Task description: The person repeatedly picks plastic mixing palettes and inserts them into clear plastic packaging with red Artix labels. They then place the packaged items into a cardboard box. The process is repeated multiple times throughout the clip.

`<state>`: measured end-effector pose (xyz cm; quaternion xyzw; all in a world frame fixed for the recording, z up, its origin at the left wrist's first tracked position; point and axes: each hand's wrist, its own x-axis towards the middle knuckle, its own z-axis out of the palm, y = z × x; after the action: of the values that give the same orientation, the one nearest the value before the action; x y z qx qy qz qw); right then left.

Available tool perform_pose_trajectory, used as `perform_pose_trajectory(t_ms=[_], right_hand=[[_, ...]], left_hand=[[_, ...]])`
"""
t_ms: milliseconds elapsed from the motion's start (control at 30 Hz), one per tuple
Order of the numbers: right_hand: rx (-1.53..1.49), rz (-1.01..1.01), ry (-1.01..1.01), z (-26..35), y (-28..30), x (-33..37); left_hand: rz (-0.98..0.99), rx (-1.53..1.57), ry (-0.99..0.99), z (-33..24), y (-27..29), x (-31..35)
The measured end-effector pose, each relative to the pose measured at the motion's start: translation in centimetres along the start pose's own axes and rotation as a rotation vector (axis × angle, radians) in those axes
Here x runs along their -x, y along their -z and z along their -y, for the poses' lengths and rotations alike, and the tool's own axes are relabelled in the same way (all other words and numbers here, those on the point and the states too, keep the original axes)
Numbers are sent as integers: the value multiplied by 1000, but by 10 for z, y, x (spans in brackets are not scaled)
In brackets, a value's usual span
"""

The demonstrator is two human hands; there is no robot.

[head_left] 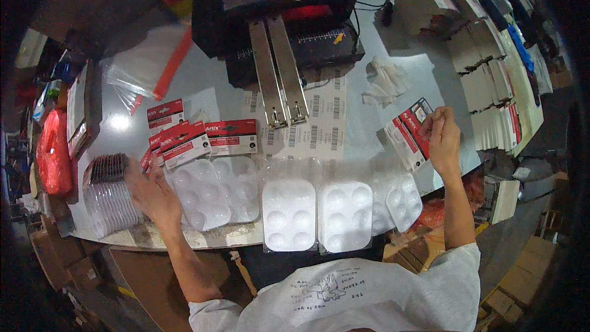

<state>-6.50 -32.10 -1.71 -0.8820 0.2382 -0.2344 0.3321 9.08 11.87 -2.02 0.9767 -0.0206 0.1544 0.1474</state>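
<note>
My right hand (444,138) is at the right of the table, its fingers pinched at the edge of a red and white header card (405,137). Below that card lies a tilted white paint palette (404,201). My left hand (155,195) has its fingers stretched out, between a row of clear packs standing on edge (112,200) and white palettes with round wells (200,195). Red header cards (230,137) top those palettes, overlapping one another. Two more white palettes, one in the middle (289,215) and another beside it (347,216), lie in clear bags without visible cards.
A black machine (295,49) with two metal rails (278,74) stands at the back, above printed label sheets (313,114). Clear bags (144,61) lie back left. Stacks of cards (488,80) line the right side; a red plastic bundle (55,150) sits far left.
</note>
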Motion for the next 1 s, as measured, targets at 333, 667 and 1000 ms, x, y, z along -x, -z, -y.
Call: perform_pose_trajectory(t_ms=[333, 667, 1000], right_hand=[[148, 140, -76, -10, 24, 32], [399, 406, -16, -1, 42, 108], [105, 272, -251, 13, -35, 107]], left_hand=[[-254, 446, -256, -70, 14, 30], [811, 582, -819, -184, 14, 131], [589, 209, -753, -176, -12, 128]])
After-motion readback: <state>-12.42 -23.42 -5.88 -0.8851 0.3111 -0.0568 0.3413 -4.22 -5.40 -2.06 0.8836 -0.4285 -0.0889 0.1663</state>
